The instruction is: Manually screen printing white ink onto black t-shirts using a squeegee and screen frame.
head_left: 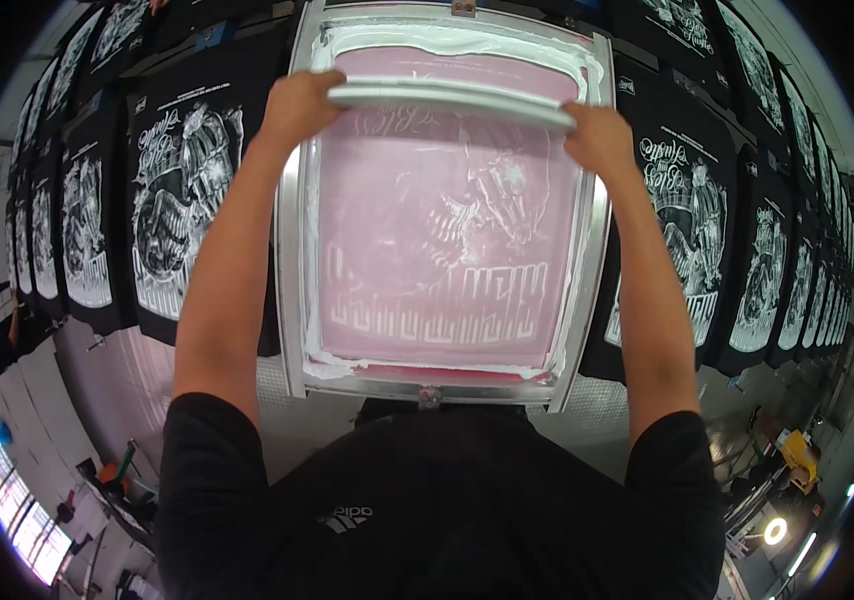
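Both my arms reach forward over a silver screen-printing frame (291, 290) with a pink mesh (377, 220). A long pale squeegee (452, 97) lies crosswise near the mesh's far end. My left hand (301, 106) is closed around its left end, and my right hand (599, 138) grips the right end. Thick white ink (427, 42) is piled along the far inner edge and smeared down the sides. White traces of a design with lettering and figures show on the mesh. What lies beneath the screen is hidden.
Black printed T-shirts (187, 200) on boards stand in a row to the left, with more black shirts (682, 210) to the right. Another person (17, 325) is at the far left edge. A round lit lamp (775, 531) shows at lower right.
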`<state>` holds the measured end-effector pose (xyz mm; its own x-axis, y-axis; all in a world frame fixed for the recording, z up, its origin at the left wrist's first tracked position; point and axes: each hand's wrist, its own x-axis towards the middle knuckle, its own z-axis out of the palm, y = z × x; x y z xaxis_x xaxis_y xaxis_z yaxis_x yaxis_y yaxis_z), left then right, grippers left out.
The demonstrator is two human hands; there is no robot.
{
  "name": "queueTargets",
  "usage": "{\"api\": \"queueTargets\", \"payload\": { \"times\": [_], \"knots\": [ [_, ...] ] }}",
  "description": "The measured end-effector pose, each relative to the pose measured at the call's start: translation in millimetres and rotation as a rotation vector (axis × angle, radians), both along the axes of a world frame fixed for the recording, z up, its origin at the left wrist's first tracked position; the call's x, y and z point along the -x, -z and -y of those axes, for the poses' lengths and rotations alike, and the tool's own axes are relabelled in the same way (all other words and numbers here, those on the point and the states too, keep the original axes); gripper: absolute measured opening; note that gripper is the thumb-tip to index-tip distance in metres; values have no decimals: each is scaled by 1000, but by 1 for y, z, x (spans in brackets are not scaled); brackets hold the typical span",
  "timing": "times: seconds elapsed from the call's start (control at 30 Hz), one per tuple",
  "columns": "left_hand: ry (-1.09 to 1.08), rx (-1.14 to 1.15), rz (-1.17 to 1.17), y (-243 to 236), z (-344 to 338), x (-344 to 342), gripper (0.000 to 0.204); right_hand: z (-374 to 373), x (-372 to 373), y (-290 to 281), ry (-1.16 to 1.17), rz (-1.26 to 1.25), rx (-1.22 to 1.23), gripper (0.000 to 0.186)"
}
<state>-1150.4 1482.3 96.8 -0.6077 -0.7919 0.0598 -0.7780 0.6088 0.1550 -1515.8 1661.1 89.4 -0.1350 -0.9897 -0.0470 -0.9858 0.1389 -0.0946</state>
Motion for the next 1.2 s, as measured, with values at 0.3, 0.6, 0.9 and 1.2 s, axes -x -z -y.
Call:
{"api": "queueTargets", "payload": {
  "times": [0.3,0.6,0.9,1.2],
  "knots": [
    [68,-42,-122,-40,29,29,46,32,49,-16,-79,55,0,38],
    [97,-374,-105,-48,-321,-150,42,-310,-137,-53,-54,350,-136,36],
    [112,-240,-163,-20,-358,-167,38,-351,-158,-19,-11,315,-124,41],
    [95,-73,-191,14,-150,-79,42,-157,-71,2,-10,131,48,49]
  ]
}}
